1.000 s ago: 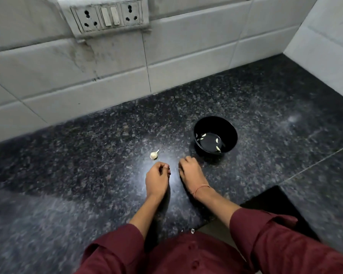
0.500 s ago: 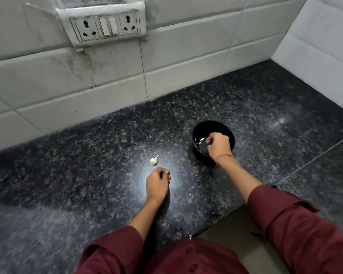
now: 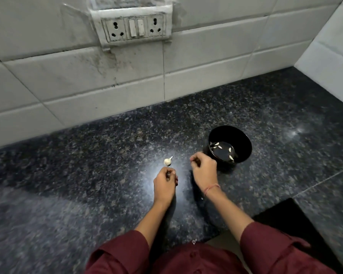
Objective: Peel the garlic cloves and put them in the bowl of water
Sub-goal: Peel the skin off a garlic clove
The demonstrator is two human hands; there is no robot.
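Two tiled walls [image 3: 206, 62]: white glazed rectangles, dark grout lines, grey smudges.
Countertop [image 3: 87, 165]: polished black speckled granite with a bright glare spot.
Sleeves [image 3: 119, 254]: maroon cloth, ending at mid-forearm.
Socket plate [image 3: 135, 27]: white and grimy, with two three-pin outlets flanking two rocker switches.
Bowl [image 3: 243, 139]: round, glossy black, standing on the countertop and holding water.
Right hand [image 3: 204, 173]: fingers curled, just beside the bowl's near-left wall. Contents cannot be determined.
Left hand [image 3: 164, 186]: fingers curled, thumb against fingertips. Contents cannot be determined.
Garlic piece [image 3: 167, 161]: pale, papery, with a pointed stalk. It lies on the countertop just beyond the left hand.
Peeled cloves [image 3: 216, 143]: several small pale slivers in the bowl's water.
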